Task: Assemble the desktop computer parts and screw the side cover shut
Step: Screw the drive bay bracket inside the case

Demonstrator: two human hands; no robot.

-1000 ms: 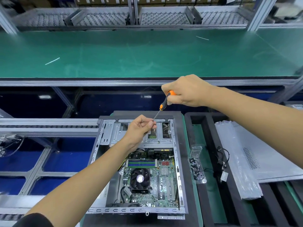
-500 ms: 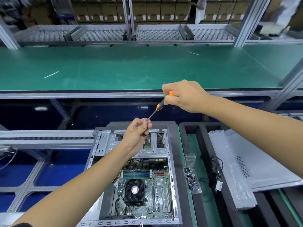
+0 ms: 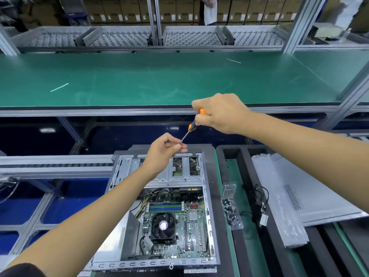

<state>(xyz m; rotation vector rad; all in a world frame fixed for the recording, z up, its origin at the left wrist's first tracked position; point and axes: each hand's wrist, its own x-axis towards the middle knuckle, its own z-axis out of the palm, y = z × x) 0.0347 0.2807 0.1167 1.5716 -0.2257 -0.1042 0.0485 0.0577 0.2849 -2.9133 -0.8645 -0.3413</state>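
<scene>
Factory line, green-matted bench (image 3: 139, 82) at 12 o'clock. Open grey metal computer case (image 3: 159, 208) lies flat on black tray, 6 o'clock, motherboard exposed. Left hand (image 3: 163, 151) above case, fingertips pinching something tiny at screwdriver tip, likely screw; too small to tell. Right hand (image 3: 219, 113) curled round orange-and-black screwdriver (image 3: 192, 125). Grey perforated side cover (image 3: 311, 196) at 3 o'clock, apart from case. Cover probably light, stiff, sharp-edged: take by long edges. Clear bag of dark screws (image 3: 231, 211) between.

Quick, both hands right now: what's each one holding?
Left hand: fingertips pinched at the tip of the screwdriver; what they pinch is too small to tell.
Right hand: closed round the screwdriver's orange handle.
</scene>
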